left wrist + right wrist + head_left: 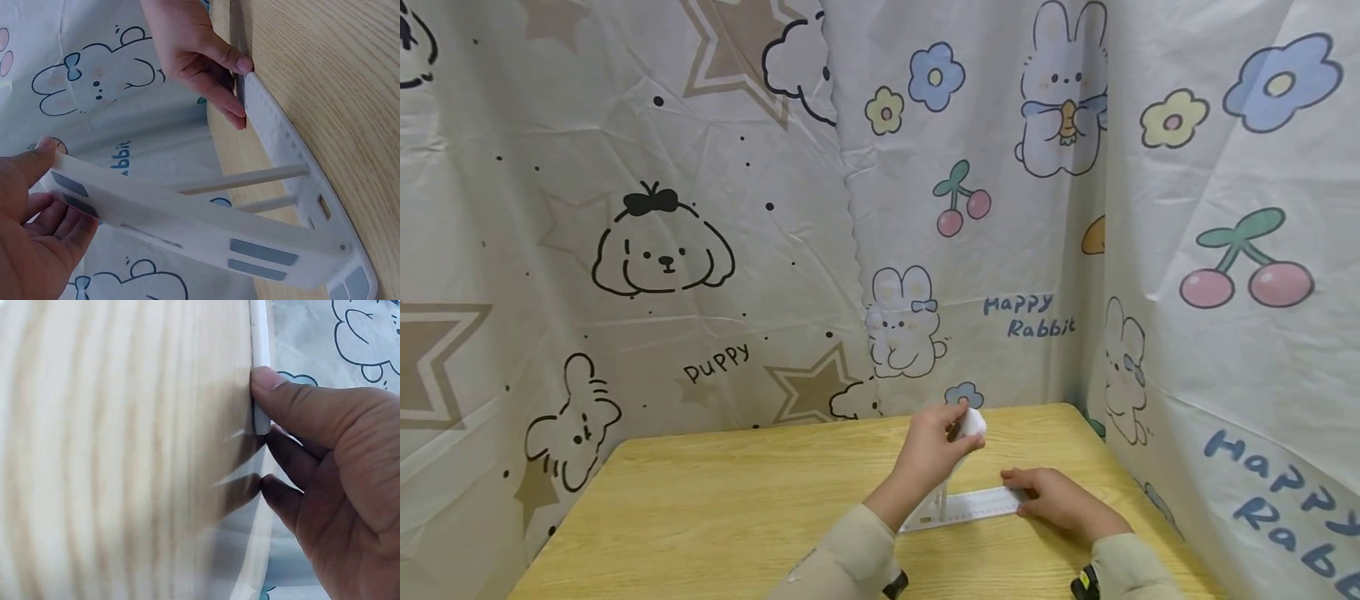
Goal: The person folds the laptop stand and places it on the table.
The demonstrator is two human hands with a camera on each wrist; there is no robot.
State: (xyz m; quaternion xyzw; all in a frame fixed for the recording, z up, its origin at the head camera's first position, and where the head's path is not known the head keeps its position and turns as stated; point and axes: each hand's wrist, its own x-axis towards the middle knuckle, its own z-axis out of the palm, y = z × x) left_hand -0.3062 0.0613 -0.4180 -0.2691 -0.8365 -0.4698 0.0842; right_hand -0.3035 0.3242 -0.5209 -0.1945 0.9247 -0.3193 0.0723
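A white folding stand (pixel 981 503) with grey pads rests on the table, its long notched base flat. In the left wrist view, its raised arm (pixel 181 215) slants up from one end of the base, and two thin rods (pixel 250 177) run between arm and base. My left hand (pixel 934 442) grips the raised arm's upper end between thumb and fingers. At the base's right end, my right hand (pixel 1060 500) pinches the edge. The right wrist view shows its thumb (pixel 269 380) on the base's edge, with the other fingers partly hidden.
The wood-grain table (pixel 737 508) extends to the left of the stand. Behind it hangs a printed curtain (pixel 790 275) with puppies and rabbits; another curtain side (pixel 1225 358) closes off the right.
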